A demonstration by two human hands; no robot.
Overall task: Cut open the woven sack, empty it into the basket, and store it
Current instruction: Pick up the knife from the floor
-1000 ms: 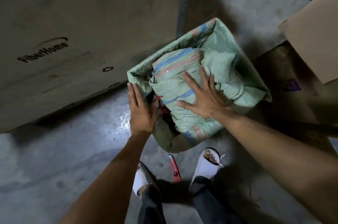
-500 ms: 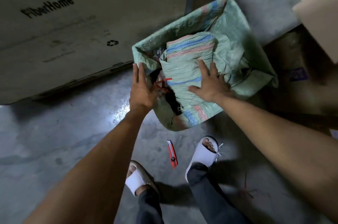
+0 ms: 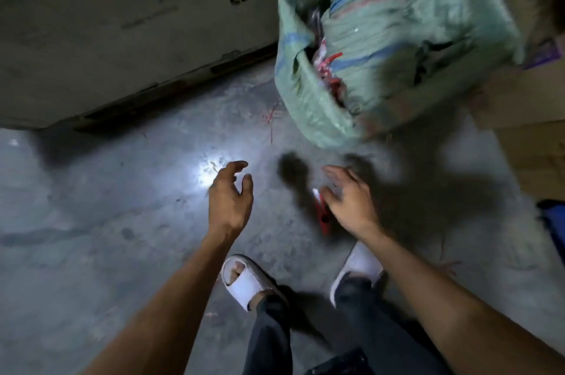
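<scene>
Grey concrete floor (image 3: pixel 91 221) is catching a bright glare beside the left hand (image 3: pixel 229 200), which is hanging loose and empty. Just above a red box cutter (image 3: pixel 322 217) lying on the floor, the right hand (image 3: pixel 348 202) is hovering with fingers spread, gripping nothing. Up right, a green woven sack (image 3: pixel 397 44) is sitting stuffed with folded sacks, beside a cardboard box (image 3: pixel 526 117).

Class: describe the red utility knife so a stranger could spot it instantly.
Start at the green woven sack and come down the grey concrete floor towards the white slippers. The knife lies there, partly hidden by the right hand, the only solid bright red object.
</scene>
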